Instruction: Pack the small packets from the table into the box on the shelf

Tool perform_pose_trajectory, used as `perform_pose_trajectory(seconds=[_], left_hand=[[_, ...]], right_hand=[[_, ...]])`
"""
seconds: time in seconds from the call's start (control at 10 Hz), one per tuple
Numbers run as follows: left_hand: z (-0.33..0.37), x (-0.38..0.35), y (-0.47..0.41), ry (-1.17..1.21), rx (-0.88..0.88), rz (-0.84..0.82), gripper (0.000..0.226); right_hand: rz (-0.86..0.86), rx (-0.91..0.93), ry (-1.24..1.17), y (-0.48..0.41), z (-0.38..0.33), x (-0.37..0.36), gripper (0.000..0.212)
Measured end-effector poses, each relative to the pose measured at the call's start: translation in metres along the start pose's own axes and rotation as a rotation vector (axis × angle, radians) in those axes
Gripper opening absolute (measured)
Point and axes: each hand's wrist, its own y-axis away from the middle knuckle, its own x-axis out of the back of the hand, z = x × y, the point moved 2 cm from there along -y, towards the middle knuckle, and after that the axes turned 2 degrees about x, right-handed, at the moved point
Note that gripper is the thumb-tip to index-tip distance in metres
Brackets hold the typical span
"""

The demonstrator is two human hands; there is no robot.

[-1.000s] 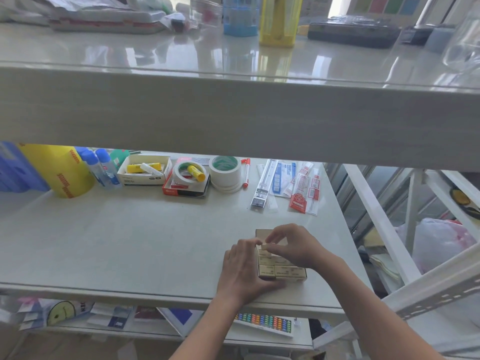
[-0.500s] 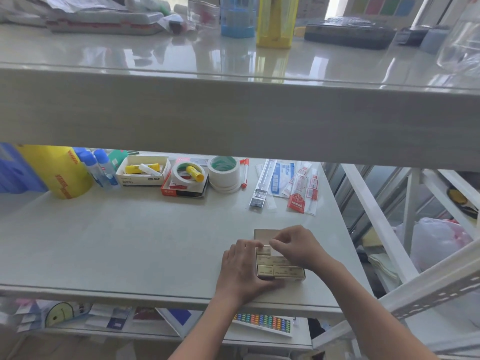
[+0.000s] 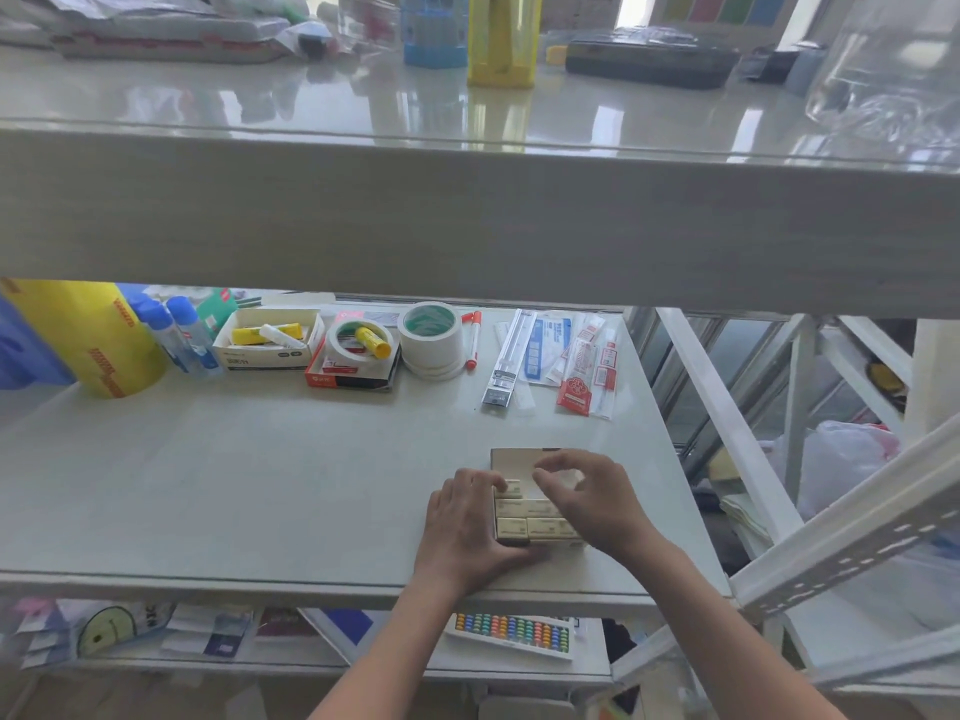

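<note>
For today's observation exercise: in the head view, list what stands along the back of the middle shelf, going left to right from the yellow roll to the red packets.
Yellow roll → blue-capped bottles → white open box → red box with tape ring → white tape roll → red-capped pen → clear flat packets → red packets.
</note>
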Motion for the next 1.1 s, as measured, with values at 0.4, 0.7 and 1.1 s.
perform_pose_trajectory(seconds=[0.4, 0.7, 1.1], left_hand=[[0.002, -0.001, 0.002, -0.013, 0.0, 0.042, 0.09], [0.005, 0.0, 0.024, 0.053, 0.112, 0.036, 0.095], [0.003, 0.027, 0.092, 0.425, 0.319, -0.277, 0.07]], right_hand=[[-0.107, -0.051, 0.407, 0.066, 0.063, -0.019, 0.094], [-0.078, 0.007, 0.557, 0.065, 0.068, -0.027, 0.079], [0.293, -0.015, 0.196, 0.12, 0.035, -0.018, 0.075]])
